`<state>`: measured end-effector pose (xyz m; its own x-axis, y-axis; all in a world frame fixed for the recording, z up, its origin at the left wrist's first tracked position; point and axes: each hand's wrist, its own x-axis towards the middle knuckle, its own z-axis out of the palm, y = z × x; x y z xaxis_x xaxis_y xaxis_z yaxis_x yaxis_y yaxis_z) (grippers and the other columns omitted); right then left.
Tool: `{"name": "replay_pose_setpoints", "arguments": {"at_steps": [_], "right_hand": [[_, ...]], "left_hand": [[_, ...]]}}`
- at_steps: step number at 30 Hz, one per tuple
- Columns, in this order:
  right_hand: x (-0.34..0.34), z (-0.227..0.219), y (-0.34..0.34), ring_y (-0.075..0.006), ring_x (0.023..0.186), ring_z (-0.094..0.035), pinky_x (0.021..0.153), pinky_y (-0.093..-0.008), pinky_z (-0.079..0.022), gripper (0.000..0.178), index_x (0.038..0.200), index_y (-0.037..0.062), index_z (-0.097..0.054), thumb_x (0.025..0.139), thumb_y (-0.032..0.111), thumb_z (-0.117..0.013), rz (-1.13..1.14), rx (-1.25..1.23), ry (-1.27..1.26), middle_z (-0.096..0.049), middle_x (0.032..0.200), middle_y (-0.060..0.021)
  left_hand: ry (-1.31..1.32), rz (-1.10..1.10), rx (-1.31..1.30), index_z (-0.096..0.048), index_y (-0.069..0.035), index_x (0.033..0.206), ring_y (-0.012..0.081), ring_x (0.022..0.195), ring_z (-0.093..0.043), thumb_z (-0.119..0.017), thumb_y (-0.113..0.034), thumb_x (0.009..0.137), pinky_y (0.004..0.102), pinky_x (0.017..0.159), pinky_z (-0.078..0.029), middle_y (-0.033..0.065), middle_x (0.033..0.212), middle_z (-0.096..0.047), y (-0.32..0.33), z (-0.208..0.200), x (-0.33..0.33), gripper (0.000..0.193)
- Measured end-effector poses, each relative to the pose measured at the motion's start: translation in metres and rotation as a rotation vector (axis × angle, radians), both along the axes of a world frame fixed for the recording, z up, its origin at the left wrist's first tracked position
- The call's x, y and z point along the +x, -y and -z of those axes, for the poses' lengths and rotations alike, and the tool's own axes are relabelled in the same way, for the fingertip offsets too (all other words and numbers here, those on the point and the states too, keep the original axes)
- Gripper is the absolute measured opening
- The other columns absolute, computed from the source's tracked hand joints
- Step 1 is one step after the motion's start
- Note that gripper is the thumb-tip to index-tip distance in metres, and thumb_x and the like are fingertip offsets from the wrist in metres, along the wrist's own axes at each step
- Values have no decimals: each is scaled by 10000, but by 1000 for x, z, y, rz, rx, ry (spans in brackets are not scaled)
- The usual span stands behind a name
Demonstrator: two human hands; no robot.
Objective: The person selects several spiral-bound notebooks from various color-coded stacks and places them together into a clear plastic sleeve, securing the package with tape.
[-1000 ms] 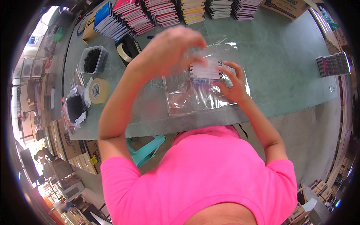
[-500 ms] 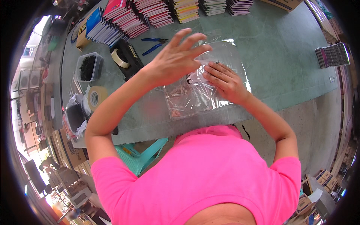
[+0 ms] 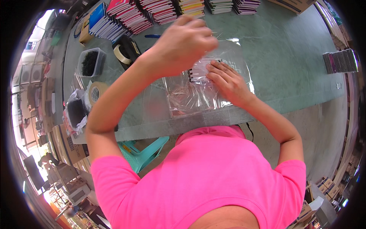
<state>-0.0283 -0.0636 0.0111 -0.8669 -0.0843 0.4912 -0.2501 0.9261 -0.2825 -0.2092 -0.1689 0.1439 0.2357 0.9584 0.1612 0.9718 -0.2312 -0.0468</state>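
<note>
— Where is the clear, crinkled plastic bag?
— Flat near the green stone surface's near edge. The right hand lies open, fingers spread, pressing it.
— The left hand?
— Raised above the bag, fingers curled; whether it holds anything cannot be told.

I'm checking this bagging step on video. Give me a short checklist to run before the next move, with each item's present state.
1. Clear bag lies flat on the table: ok.
2. Right hand presses down on the bag: ok.
3. Left hand is raised above the bag; whether it holds anything: cannot tell.
4. Small item sits inside the bag near the right hand's fingers: ok, though what it is cannot be told.
5. Bag mouth closed: cannot tell.
6. Tape dispenser stands on the table left of the bag: ok.
</note>
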Motion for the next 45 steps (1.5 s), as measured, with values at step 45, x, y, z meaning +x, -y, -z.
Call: {"name": "replay_pose_setpoints", "arguments": {"at_steps": [45], "right_hand": [[-50, -35, -22, -275, 845, -520, 743, -361, -455, 142, 798, 62, -596, 661, 51, -635, -35, -189, 189, -551, 839, -66]], "left_hand": [[475, -334, 31, -598, 5, 856, 274, 787, -556, -657, -83, 744, 372, 677, -473, 90, 789, -575, 29, 80, 27, 154]]}}
